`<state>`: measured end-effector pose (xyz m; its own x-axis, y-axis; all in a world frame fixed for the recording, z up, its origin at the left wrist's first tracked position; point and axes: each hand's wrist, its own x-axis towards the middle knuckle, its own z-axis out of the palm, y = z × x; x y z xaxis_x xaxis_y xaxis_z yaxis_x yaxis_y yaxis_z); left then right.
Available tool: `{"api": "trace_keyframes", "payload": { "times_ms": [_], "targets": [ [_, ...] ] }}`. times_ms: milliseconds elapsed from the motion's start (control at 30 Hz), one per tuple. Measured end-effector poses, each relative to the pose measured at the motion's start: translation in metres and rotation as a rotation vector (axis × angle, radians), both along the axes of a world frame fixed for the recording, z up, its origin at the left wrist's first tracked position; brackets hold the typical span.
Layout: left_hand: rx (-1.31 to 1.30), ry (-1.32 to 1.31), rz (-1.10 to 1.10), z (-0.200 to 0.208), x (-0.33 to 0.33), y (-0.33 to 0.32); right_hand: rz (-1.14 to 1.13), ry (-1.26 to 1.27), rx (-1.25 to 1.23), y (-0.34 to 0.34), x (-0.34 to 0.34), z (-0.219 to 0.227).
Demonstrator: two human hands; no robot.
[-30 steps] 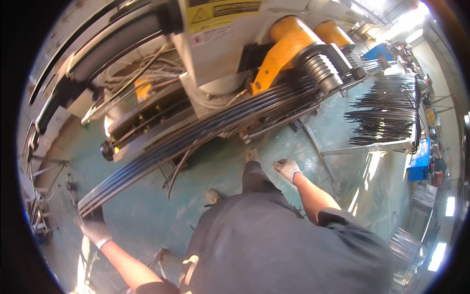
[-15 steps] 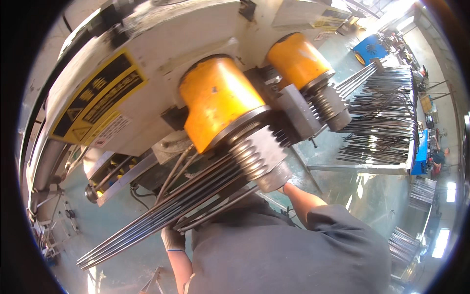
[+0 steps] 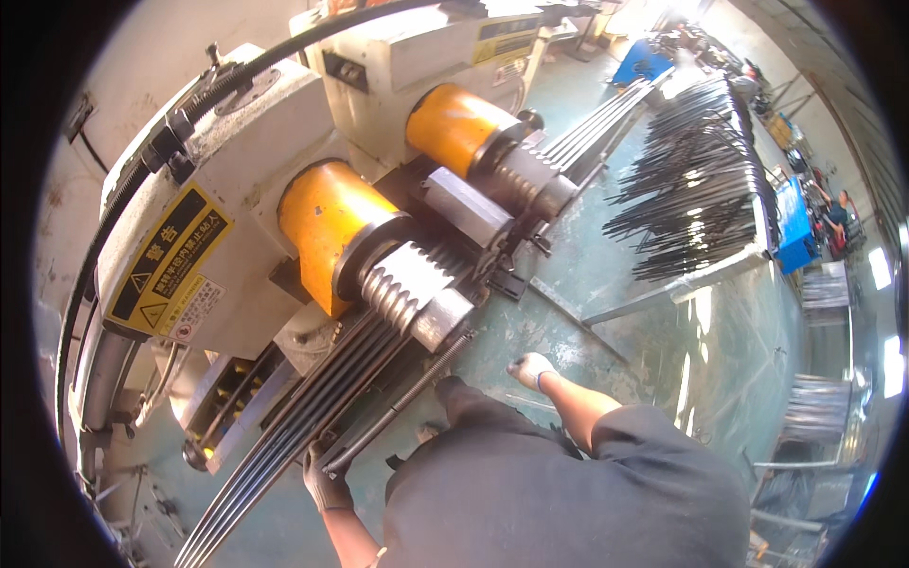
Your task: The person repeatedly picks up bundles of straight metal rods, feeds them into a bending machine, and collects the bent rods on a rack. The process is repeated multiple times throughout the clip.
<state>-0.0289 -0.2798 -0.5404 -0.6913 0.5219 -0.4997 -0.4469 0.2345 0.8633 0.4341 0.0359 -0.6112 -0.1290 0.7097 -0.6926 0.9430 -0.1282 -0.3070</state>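
Observation:
My left hand (image 3: 327, 481), in a pale work glove, is at the lower end of a slim metal rod (image 3: 400, 405). Its fingers curl about that end, partly hidden by the rod and the bundle beside it. The rod slants up to the blunt steel end of a grooved roller (image 3: 409, 284) on the machine; its upper stretch looks threaded. Next to it, a bundle of long dark rods (image 3: 275, 464) runs under the roller. My right hand (image 3: 533, 371), also gloved, hangs over the floor away from the machine, fingers loosely curled, with nothing visible in it.
Orange housings (image 3: 331, 222) stick out from the pale machine (image 3: 256, 123), the second one with its own grooved roller (image 3: 525, 180). Right of them, a rack (image 3: 701, 275) carries a large heap of dark rods (image 3: 686, 180). Farther off, a person (image 3: 838, 210) is near a blue box (image 3: 798, 222).
My right hand has come away from the roller's end and into the open. The view has shifted, so the machine sits farther left. My left hand stays at the rod's lower end.

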Motion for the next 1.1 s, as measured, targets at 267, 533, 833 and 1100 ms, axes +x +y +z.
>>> {"api": "trace_keyframes", "payload": {
  "times_ms": [267, 533, 833, 1100],
  "targets": [
    [0.386, -0.335, -0.100, -0.047, -0.005, -0.068, -0.149, 0.181, 0.232, -0.034, 0.012, 0.088],
    [0.508, -0.314, 0.372, 0.059, -0.069, -0.076, -0.587, 1.051, 0.701, 0.041, -0.072, 0.226],
    [0.745, -0.109, 0.572, 0.166, -0.032, -0.070, -1.045, 1.432, 0.205, 0.067, -0.125, 0.270],
    [0.915, 0.331, 0.593, 0.255, -0.071, -0.072, -0.961, 1.551, 0.155, 0.081, -0.140, 0.292]
  ]
}}
